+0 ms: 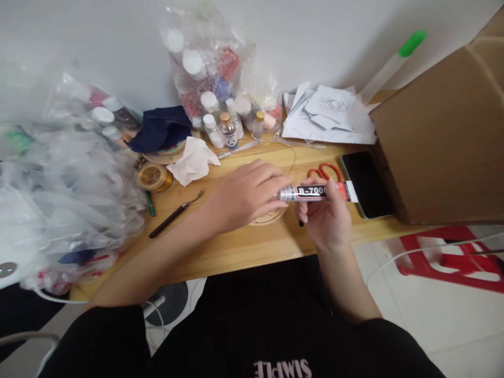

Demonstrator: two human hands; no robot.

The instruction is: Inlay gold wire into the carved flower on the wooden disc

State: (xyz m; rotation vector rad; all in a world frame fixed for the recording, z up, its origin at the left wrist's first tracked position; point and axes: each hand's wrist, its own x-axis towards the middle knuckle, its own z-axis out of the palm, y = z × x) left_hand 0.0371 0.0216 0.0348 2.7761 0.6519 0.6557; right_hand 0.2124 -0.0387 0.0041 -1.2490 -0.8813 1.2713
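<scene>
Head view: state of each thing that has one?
Glue tube: held by left hand and right hand; capping unclear.
Phone: flat, screen dark.
Scissors: partly hidden, opening unclear.
Tissue: crumpled.
Brown-capped bottle: upright, closed.
Spool: wound.
Papers: stacked, drawn on.
Tool: lying flat.
Cloth: bunched.

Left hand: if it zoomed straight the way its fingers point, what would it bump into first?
The tube: its end is right at the left hand. Beyond that, probably the right hand, which holds the other end, though depth is hard to judge.

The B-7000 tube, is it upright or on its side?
On its side: the tube stretches crosswise between the left hand and the right hand.
</scene>
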